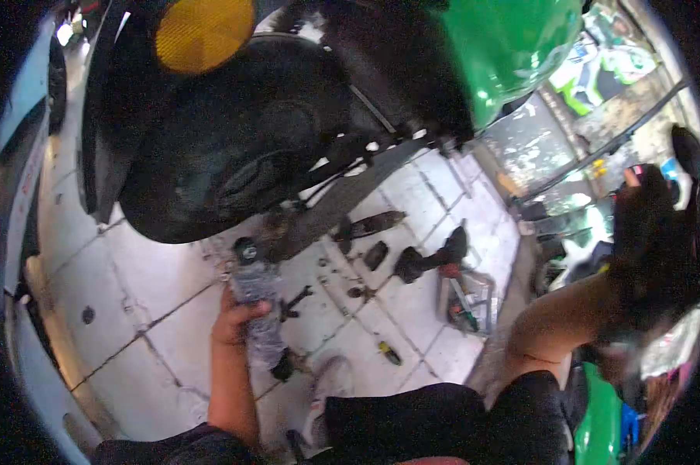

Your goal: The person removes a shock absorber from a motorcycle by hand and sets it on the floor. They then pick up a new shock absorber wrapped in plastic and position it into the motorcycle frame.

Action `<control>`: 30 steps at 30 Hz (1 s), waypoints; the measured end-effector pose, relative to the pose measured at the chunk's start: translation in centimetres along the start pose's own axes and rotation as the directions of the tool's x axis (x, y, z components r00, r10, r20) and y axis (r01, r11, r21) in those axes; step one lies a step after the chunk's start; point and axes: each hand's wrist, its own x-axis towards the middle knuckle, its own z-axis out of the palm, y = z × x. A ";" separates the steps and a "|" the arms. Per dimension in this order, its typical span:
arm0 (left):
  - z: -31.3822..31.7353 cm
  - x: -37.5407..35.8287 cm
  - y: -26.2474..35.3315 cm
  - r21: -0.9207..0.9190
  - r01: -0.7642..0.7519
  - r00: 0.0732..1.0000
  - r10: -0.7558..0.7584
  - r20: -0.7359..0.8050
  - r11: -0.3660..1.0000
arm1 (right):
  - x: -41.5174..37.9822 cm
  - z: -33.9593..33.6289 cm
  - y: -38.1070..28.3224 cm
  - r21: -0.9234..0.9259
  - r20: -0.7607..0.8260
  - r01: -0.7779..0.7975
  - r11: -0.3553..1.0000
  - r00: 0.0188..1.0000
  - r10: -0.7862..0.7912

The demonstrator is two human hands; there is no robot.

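My left hand (237, 319) is wrapped round a clear plastic bottle (261, 310), thumb across its side. The dark-capped end of the bottle points up toward the black wheel (233, 147) of a motorbike. My right arm stretches out to the right, where my right hand (644, 190) lies in deep shadow beside a cluttered surface. Its fingers are lost in the dark, and I cannot tell what it holds. Close to the bottle, a small dark wrench (297, 301) lies on the white tiled floor (171, 279).
An orange reflector (204, 32) and a green body panel (512, 54) hang overhead. Dark metal parts (431, 256) and a yellow-and-black screwdriver (388, 353) lie on the tiles, near a clear tray (485, 298) of tools. A shoe (330, 380) shows at my knees.
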 end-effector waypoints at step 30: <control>18.6 11.1 11.2 0.343 -0.852 0.520 0.710 0.474 0.396 | -12.4 19.1 -6.2 0.135 0.893 -0.982 0.131 0.178 0.412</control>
